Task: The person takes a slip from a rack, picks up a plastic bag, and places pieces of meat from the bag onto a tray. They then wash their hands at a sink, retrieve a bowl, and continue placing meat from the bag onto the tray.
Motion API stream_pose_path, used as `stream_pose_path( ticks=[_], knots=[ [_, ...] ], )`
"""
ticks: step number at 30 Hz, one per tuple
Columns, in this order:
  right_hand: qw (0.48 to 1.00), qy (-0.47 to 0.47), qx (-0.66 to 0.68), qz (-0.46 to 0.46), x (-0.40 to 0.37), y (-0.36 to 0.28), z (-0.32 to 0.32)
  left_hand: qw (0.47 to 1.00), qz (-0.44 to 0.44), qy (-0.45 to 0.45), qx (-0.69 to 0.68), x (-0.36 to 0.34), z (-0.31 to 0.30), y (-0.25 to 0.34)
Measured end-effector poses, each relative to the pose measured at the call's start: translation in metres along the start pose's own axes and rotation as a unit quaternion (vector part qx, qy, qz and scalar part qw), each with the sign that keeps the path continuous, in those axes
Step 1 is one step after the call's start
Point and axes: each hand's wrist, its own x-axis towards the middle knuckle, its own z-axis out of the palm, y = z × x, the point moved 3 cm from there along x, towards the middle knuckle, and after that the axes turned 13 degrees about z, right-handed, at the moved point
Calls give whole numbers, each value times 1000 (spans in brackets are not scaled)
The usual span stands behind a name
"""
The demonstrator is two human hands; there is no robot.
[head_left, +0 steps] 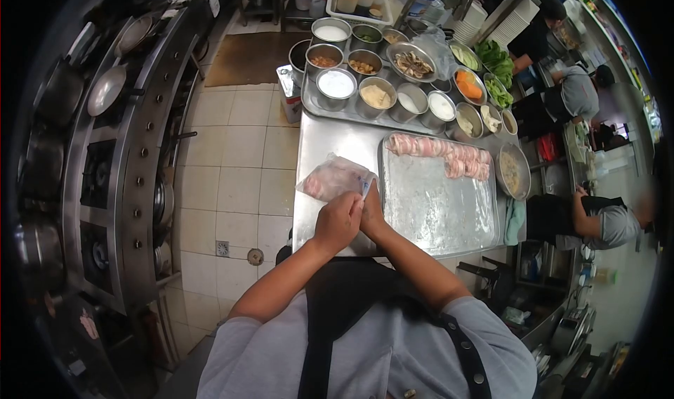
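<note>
Left fingers (353, 201) clenched on the lower-right corner of plastic bag (335, 177); right fingers (374, 190) at same corner, grip part-hidden, can't tell. Counter (321, 136) mid-frame, tray (439, 213) right of centre, bag centre-left. I'd keep its weight supported, pull evenly. Edges: counter's close left, tray rim close right; more room up-frame

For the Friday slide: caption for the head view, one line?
Head view: both hands grip a clear bag of meat beside a metal tray partly lined with meat rolls.
</note>
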Motion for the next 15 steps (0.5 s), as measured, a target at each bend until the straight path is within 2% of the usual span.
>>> stream_pose_path(
  ticks=[1,3,5,9,11,14,15],
  knots=[
    [993,14,-109,-45,-1,-2,-1,999,26,8,18,0,0,1],
    [972,30,-216,-89,5,-1,-4,998,52,15,35,1,1,4],
    [962,7,-250,-110,14,0,-4,998,57,-4,23,1,4,7],
    [970,-78,-209,-97,28,2,-5,998,62,-7,13,-1,9,8],
    [976,-88,-180,-83,22,5,-10,999,34,-22,-2,-3,11,9],
    [988,-86,-120,-54,6,2,-14,999,32,-1,-11,-7,14,8],
    [990,-111,-84,-40,8,5,-13,999,32,-4,-12,-8,16,9]
  ],
)
